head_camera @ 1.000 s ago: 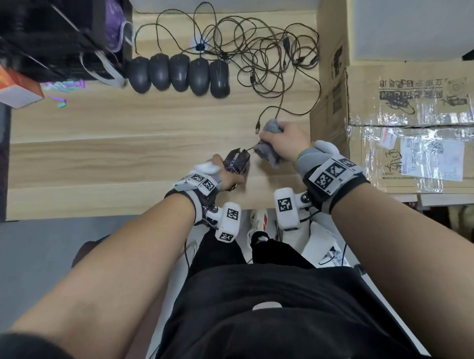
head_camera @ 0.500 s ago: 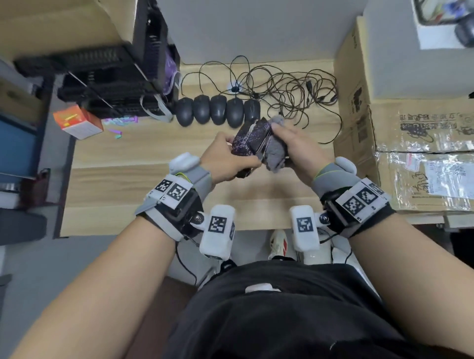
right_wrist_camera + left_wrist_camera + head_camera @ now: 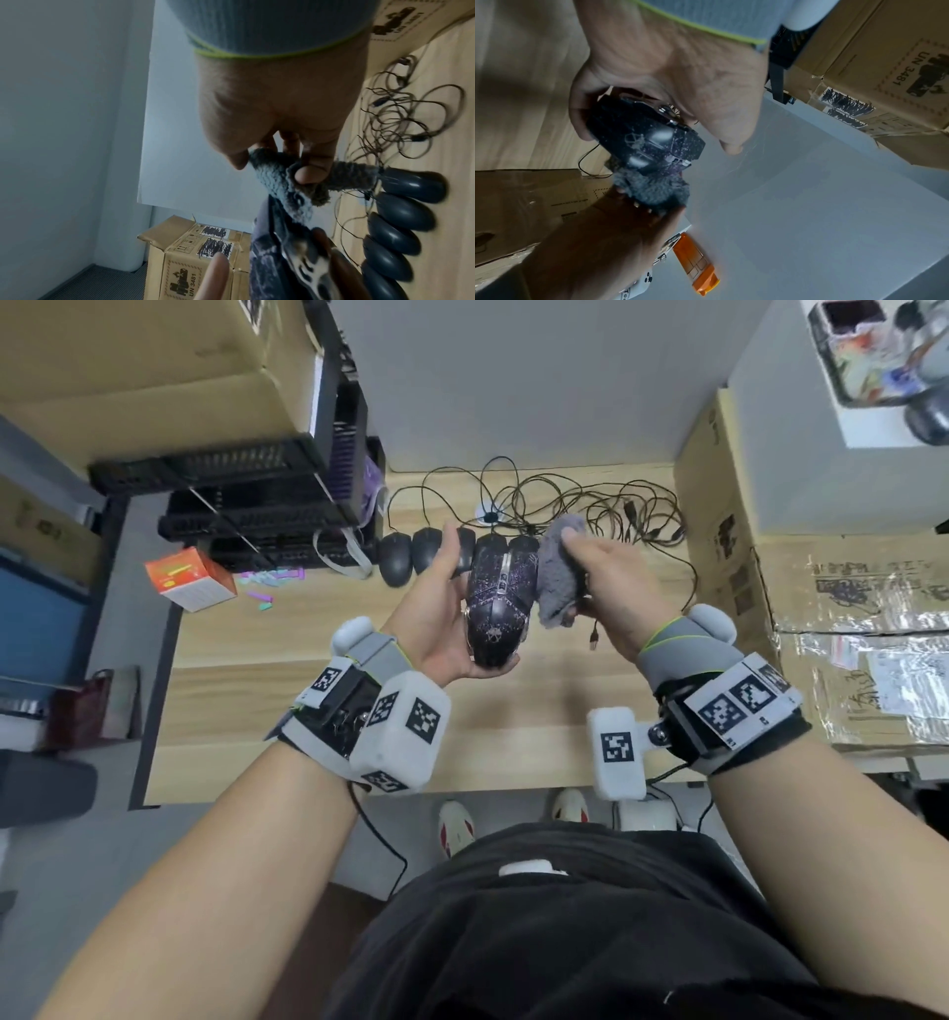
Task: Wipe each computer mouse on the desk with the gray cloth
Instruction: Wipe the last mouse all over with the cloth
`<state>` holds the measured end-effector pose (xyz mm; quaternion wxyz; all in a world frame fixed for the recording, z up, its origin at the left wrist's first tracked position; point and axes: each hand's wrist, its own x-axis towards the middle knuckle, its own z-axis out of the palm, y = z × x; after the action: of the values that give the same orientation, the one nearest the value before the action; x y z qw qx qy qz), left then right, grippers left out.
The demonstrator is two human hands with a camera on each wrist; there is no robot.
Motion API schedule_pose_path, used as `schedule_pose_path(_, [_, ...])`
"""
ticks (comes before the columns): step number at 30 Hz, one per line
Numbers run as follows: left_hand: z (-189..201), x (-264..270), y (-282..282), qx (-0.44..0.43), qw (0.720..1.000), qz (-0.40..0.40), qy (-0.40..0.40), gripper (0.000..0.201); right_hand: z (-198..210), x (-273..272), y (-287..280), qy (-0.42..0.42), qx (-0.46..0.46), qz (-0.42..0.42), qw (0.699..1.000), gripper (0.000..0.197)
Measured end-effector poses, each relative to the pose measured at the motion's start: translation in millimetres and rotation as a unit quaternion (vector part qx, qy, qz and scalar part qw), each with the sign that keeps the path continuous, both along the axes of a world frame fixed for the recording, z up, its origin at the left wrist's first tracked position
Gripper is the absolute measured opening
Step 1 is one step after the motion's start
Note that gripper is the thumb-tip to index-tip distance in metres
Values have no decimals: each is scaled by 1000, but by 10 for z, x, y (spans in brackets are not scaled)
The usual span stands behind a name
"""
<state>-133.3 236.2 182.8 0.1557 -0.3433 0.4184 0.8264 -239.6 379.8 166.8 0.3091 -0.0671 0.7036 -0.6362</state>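
The left hand (image 3: 436, 629) holds the patterned mouse (image 3: 497, 603) above the table (image 3: 318, 690), its grip curled around it. The right hand (image 3: 611, 593) pinches the gray cloth (image 3: 560, 572), which touches the mouse's side. Five black mice (image 3: 401, 215) lie in a row behind.

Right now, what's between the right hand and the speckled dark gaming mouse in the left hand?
The bunched gray fuzzy cloth: the right hand grips it against the side of the speckled dark gaming mouse, which the left hand cradles. The head view shows it best.

head: bright, even | wrists: dim, motion-blurred | edges: wide-angle distortion
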Motion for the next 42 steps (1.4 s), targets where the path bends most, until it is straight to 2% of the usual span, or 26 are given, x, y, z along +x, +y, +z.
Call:
schedule_pose_path(3, [8,-9,13,-11,1000,-14,4,80,115,-74,29,54,-10,22,998,31])
schedule_pose_path(5, [30,-23,25,-15,1000,-16,9,78,142,-80,33,97,3,58,994,24])
schedule_pose_path(7, [29,-55,51,-5,1000,-10,4,79,125,-50,56,156,18,90,984,30])
schedule_pose_path(11, [32,-112,125,-18,1000,-10,-6,77,93,58,46,332,76,163,926,21])
schedule_pose_path(13, [22,-113,155,-45,999,-6,-9,71,82,31,18,337,83,145,926,18])
schedule_pose_path(16, [29,-132,185,-53,998,5,-14,69,37,-91,21,346,101,59,931,17])
schedule_pose_path(18, [52,-166,174,-52,999,11,-11,69,20,-100,21,344,108,54,931,17])
schedule_pose_path(22, [86,-227,133,-47,999,22,-5,65,84,-7,36,408,108,115,899,16])
schedule_pose_path(23, [83,-227,135,-52,998,18,-9,64,104,-44,48,397,110,115,904,15])
schedule_pose_path(25, [80,-232,147,-63,998,10,-14,64,126,-149,57,361,112,67,923,12])
schedule_pose_path(27, [89,-267,153,-61,998,9,-13,65,150,-188,57,378,128,21,917,11])
schedule_pose_path(29, [113,-305,113,-56,998,20,-8,65,201,-95,19,375,97,50,921,10])
schedule_pose_path(31, [132,-334,62,-58,998,27,-8,63,232,-20,12,364,61,116,922,11])
schedule_pose_path(33, [136,-326,57,-58,998,20,-12,61,249,-93,40,372,92,146,912,13])
schedule_pose_path(35, [140,-319,69,-60,998,15,-16,62,258,-233,55,351,134,120,919,12])
schedule_pose_path(38, [142,-355,87,-64,998,17,-15,64,237,-283,35,400,167,62,899,11])
schedule_pose_path(42, [160,-376,33,-74,997,28,-12,57,225,-147,-30,405,110,134,898,11])
